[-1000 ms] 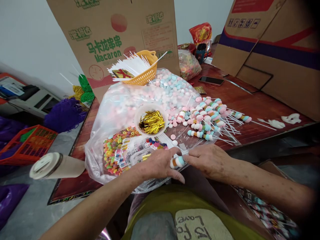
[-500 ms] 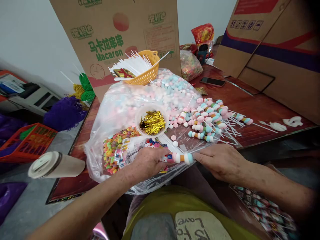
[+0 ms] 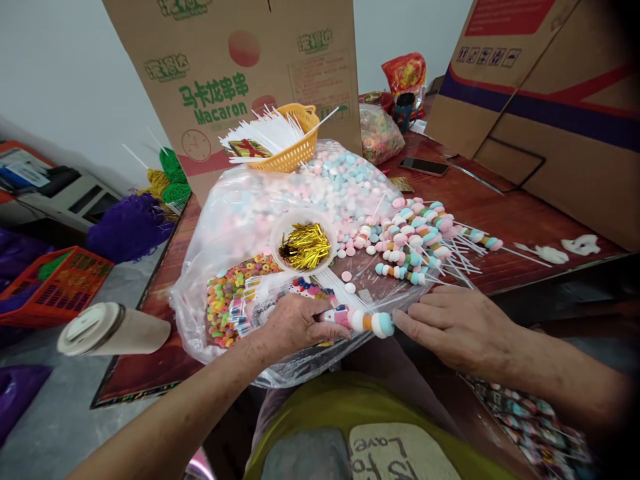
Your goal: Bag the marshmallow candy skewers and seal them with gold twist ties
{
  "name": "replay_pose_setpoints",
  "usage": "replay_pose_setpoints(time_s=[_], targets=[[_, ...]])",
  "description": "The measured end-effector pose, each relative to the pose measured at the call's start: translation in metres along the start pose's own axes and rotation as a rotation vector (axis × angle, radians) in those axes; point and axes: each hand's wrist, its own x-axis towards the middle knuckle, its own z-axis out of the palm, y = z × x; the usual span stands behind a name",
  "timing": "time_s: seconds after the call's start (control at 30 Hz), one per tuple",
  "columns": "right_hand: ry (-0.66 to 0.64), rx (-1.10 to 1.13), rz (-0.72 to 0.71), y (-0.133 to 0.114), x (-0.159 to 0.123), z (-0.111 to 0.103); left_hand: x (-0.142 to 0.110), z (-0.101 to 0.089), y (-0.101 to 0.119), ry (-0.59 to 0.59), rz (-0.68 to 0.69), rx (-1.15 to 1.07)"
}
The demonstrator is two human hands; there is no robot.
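My left hand [image 3: 296, 325] is closed around a marshmallow skewer [image 3: 373, 322], low over the front of the plastic sheet. A printed clear wrapper covers part of the skewer near my left fingers, while white, orange and pale blue pieces show at its right end. My right hand [image 3: 447, 323] has its fingertips pinched together at the blue end; the stick there is hidden by the fingers. Beneath my left hand lies a stack of printed wrappers [image 3: 260, 303]. Just behind stands a white bowl [image 3: 277, 230] of gold twist ties [image 3: 306, 247].
Finished skewers [image 3: 420, 233] lie piled at the right. Loose marshmallows [image 3: 345, 170] fill the big clear bag, with fruit-coloured rings [image 3: 220, 300] at left. A yellow basket [image 3: 295, 157] of white sticks, cardboard boxes [image 3: 225, 40], a phone [image 3: 424, 166] and a lidded cup [image 3: 135, 328] surround the area.
The skewer's blue end has dipped and shifted slightly right. My right hand has moved a little right, its fingers still by that end; my left hand stays nearly in place.
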Motion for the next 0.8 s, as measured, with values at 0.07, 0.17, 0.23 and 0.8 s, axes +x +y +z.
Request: replay_pose_setpoints(time_s=[0.07,0.17,0.23,0.8], targets=[[0.023,-0.067,-0.101,-0.002,0.002,-0.003,0.003,-0.003,0.003,-0.147,-0.047,-0.106],[0.057,-0.109,-0.142,-0.004,0.008,-0.006,0.008,-0.007,0.013,-0.290,-0.064,-0.336],[0.076,-0.106,-0.156,-0.003,0.011,-0.006,0.012,-0.007,0.021,-0.354,-0.097,-0.475],[0.198,-0.128,-0.245,0.002,0.002,-0.012,0.008,-0.007,0.023,-1.066,-0.385,-1.245]])
